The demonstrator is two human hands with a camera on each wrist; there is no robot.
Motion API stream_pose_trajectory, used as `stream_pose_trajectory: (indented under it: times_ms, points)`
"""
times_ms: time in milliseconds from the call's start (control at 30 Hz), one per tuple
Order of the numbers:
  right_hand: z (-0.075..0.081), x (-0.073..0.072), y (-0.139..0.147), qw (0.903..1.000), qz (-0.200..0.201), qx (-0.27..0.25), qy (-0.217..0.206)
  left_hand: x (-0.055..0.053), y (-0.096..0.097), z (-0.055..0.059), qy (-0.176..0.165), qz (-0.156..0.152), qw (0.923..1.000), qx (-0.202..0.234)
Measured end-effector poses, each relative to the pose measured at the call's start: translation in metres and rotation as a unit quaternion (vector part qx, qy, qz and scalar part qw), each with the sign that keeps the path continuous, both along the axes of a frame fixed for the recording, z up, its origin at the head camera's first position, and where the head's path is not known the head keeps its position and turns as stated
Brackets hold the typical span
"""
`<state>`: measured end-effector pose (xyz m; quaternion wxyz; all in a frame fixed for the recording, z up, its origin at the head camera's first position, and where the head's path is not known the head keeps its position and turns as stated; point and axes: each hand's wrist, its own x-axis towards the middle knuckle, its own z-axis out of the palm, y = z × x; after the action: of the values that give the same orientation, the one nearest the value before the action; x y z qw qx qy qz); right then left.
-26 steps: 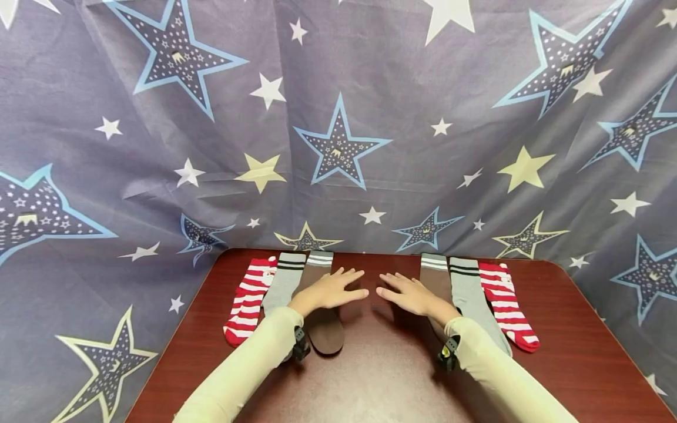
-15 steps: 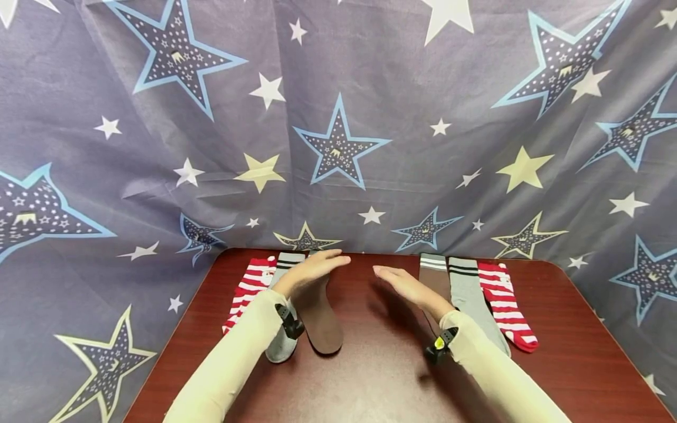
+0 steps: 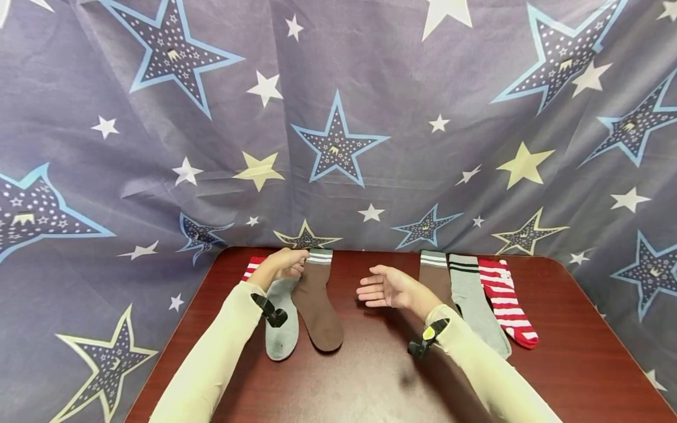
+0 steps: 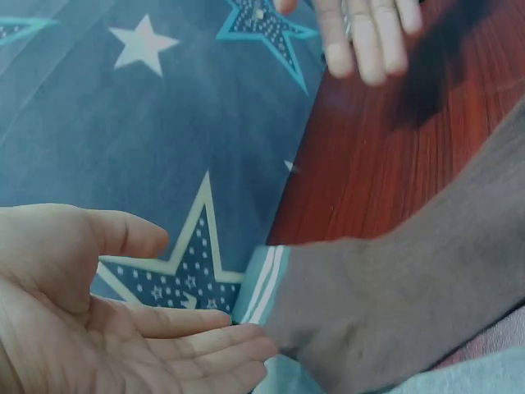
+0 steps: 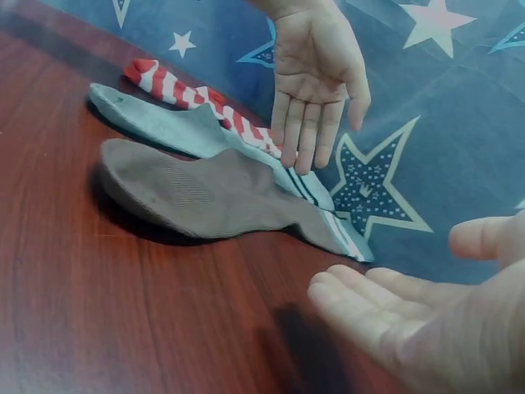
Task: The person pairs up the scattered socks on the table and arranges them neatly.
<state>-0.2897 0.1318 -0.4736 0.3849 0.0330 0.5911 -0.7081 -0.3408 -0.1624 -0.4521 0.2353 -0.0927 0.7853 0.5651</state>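
My left hand [image 3: 280,267] hovers over the left-hand group of socks, fingers extended and palm turned inward, holding nothing. Under and beside it lie a brown sock [image 3: 319,308] with a white-striped grey cuff and a grey sock [image 3: 281,332]. A red-and-white striped sock [image 3: 254,265] is mostly hidden behind the left arm. My right hand [image 3: 391,286], palm showing and fingers straight, is raised just left of a second brown sock [image 3: 433,276], partly covered by that arm. In the right wrist view, the right hand [image 5: 435,320] has nothing in its fingers.
Right of the second brown sock lie another grey sock [image 3: 473,305] with black cuff stripes and another red-and-white striped sock [image 3: 509,302]. All rest flat on a dark red wooden table [image 3: 365,376]. A star-printed curtain [image 3: 338,205] hangs along the table's back edge.
Both hands have turned from palms down to palms facing inward. The left hand has moved left, uncovering more of the left brown sock; the right has shifted slightly left. The socks lie as before.
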Motion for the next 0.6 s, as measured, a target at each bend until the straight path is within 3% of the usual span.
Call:
stream_pose_trajectory:
  times_ms: [67,200,333,433,600]
  points:
    - [-0.002,0.001,-0.002,0.9999,0.006,0.006,-0.013,0.0,-0.004,-0.002,-0.02,-0.004,0.9998,-0.004]
    - [-0.008,0.005,-0.007,0.9994,0.017,0.019,-0.023,0.0,-0.01,-0.005,-0.04,-0.044,0.9967,-0.055]
    - [-0.014,0.01,-0.01,0.9987,0.03,0.026,-0.03,-0.002,-0.016,-0.007,-0.058,-0.077,0.9923,-0.077]
    - [-0.018,0.014,-0.011,0.9979,0.044,0.032,-0.035,-0.004,-0.02,-0.01,-0.079,-0.08,0.9903,-0.082]
    - [-0.022,0.019,-0.017,0.9963,0.063,0.039,-0.044,-0.004,-0.024,-0.011,-0.095,-0.061,0.9905,-0.078]
